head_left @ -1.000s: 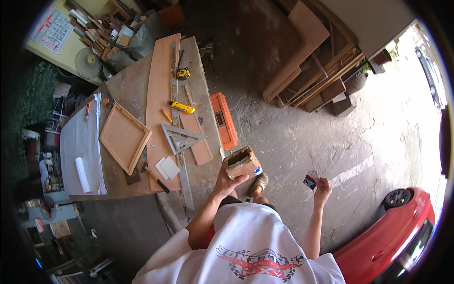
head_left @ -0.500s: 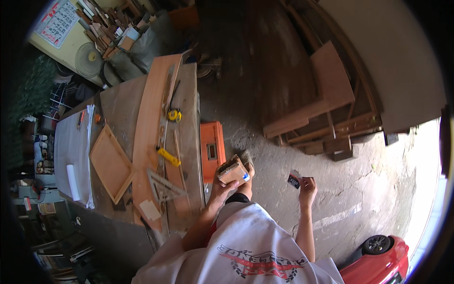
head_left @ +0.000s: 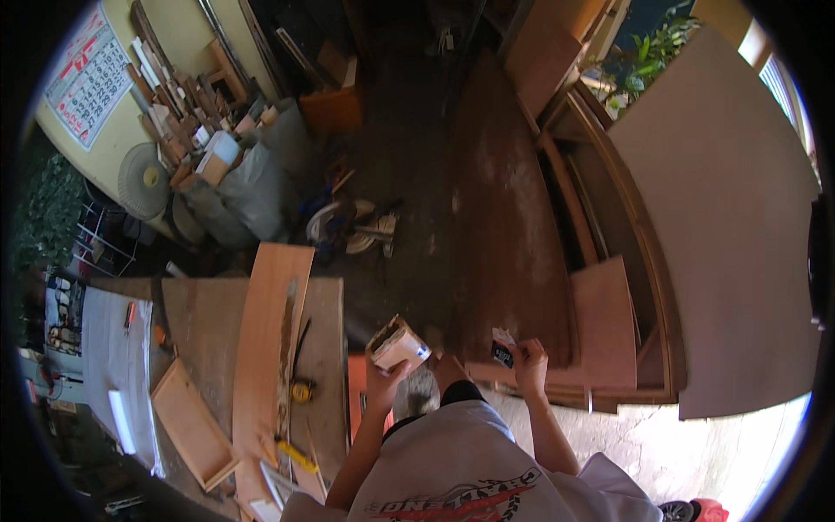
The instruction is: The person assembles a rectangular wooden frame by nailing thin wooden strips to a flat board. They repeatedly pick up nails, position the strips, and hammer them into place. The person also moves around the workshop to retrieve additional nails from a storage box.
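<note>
My left hand point(head_left: 385, 381) is closed around a small open-topped cardboard box point(head_left: 402, 346), gripping it from below. The box is pale brown with a blue mark on one side, and its inside looks dark; I cannot make out its contents. Off to the right, my right hand point(head_left: 531, 362) pinches a small flat packet point(head_left: 503, 350), dark with a whitish upper part, between thumb and fingers. The two hands are apart, both held in front of my body.
At left stands a workbench point(head_left: 196, 322) with a long board point(head_left: 259, 348), a shallow wooden tray point(head_left: 193, 426), a tape measure point(head_left: 303, 391) and a yellow tool point(head_left: 297, 456). A saw point(head_left: 348, 224) is on the floor ahead. Large wooden panels point(head_left: 513, 235) stand at right.
The view has swung up and forward, so the bench sits lower and the saw shows whole. Both hands keep their hold on the box and the packet.
</note>
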Tool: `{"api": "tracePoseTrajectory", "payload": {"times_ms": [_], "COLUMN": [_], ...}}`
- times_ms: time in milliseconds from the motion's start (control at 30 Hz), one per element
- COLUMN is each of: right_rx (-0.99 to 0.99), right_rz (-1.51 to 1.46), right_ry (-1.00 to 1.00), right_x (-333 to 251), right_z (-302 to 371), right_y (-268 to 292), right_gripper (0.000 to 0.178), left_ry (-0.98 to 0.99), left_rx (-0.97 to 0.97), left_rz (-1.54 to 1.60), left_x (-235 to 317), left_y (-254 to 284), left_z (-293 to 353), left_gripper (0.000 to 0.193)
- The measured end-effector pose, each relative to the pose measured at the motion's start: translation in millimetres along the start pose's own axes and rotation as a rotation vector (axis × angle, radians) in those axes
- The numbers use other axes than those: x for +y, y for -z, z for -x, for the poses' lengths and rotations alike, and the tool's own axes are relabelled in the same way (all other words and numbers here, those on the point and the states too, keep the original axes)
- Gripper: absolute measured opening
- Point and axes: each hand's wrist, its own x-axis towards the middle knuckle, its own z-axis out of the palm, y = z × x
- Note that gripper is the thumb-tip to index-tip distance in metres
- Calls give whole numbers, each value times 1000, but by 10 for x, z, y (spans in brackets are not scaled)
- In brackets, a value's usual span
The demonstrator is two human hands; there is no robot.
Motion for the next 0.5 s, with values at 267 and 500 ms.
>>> {"api": "tracePoseTrajectory", "payload": {"times_ms": [267,500], "right_rx": [-103,-48], "right_rz": [18,-108], "right_ry": [106,207], "right_x": [-357,-1161], "right_z": [-2736,-5179], "right_y": [-1037,-1744], "right_gripper": [15,15], "left_ry": [-82,-38], "left_rx": [230,340], "left_rz": [-49,-98], "left_x": [431,1087], "left_y": [-452,-496], "left_z": [-2222,-3997], "left_gripper": [79,75]}}
